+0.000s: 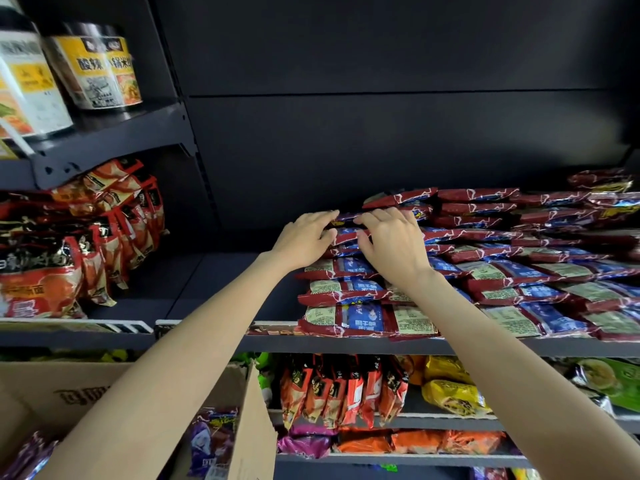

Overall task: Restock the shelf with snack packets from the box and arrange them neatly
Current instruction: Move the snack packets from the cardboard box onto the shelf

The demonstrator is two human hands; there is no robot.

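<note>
Shelving unit, dark grey metal with a plain dark back panel; several tiers visible.

Main shelf (pixel 346 342): carries overlapping rows of red-and-blue snack packets (pixel 502 271), laid flat and stepped from front edge to back, filling the centre and right. The left part of this tier is bare board.

Both hands are at the rear of the leftmost column. Left hand (pixel 306 239): fingers curled over the left end of the top packet (pixel 346 216), thumb underneath, gripping it. Right hand (pixel 393 240): fingers bent down onto the same packet and the one under it, pinching their edges. The top packet lies on the stack, touching its neighbours to the right.

Adjoining bay, left: upright orange-red noodle bags (pixel 52 268) in a row, front to back. Tier above it: two round noodle tubs (pixel 100 72) with yellow-and-white labels.

Lower tiers: standing orange-red packets (pixel 343 389), yellow bags (pixel 450 389) beside them, green packets (pixel 613 379) at far right; below, flat orange and purple packs (pixel 398 441).

Cardboard box (pixel 249 424), bottom left, open at the top, beneath the left forearm; it holds purple-and-blue snack packets (pixel 211 434), some standing on edge.
</note>
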